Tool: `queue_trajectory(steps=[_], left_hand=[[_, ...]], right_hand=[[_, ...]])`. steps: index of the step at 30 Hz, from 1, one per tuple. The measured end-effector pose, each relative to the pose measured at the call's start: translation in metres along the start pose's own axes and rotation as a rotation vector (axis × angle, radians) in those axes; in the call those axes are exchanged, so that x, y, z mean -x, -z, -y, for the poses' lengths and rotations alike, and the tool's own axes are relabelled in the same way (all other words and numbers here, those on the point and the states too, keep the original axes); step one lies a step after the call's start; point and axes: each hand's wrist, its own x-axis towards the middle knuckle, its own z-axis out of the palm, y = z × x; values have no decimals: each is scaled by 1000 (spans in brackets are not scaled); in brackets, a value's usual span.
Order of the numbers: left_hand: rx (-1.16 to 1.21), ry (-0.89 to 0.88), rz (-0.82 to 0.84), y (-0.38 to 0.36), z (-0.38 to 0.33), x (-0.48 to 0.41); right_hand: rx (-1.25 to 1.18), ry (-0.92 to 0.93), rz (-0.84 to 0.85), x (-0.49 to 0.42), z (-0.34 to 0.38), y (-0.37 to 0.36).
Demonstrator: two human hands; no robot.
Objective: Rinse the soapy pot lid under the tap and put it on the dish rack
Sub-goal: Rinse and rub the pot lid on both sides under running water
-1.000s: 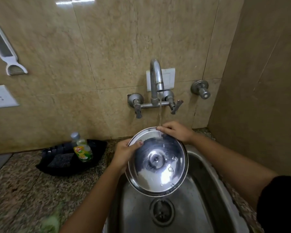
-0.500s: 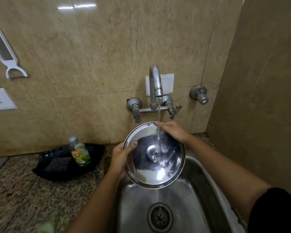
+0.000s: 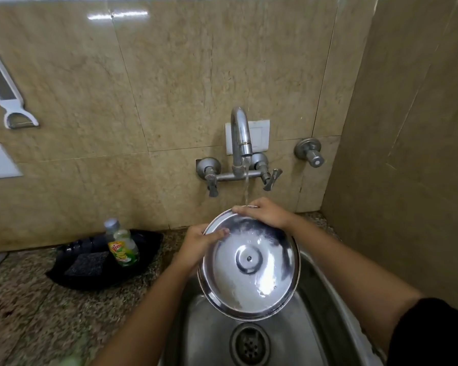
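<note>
the steel pot lid (image 3: 249,270) is held tilted between the two hands above the sink (image 3: 317,299), its hollow face turned toward the camera: the left hand (image 3: 196,245) grips its left rim with the thumb laid across that face, and the right hand (image 3: 266,213) curls over the far rim. the tap (image 3: 239,133) stands on the wall just beyond the right hand, and its thin stream of water falls right at that hand's fingers on the rim. to the left of the left hand, on the bench (image 3: 24,313), a black tray (image 3: 148,249) holds a soap bottle (image 3: 123,249) and a dark scrub pad (image 3: 86,264).
</note>
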Motion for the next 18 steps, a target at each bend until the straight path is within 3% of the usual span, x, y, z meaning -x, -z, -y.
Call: queue_trajectory(steps=[4,9,11,15,18], left_hand=[[-77,-29,46,-4,-4,-1],[88,-39,-139,1,0,10],[57,34,-37,6,-2,6],[-231,56,218,-1,-18,-5],[-85,41,98,-1,-14,-4]], right_hand=[[235,152,59,-11,21,-14],[-105,35,-169,2,1,4],[-71,27,-99,4,5,1],[223,98,155,-7,25,-23],[136,51,57,-8,23,-11]])
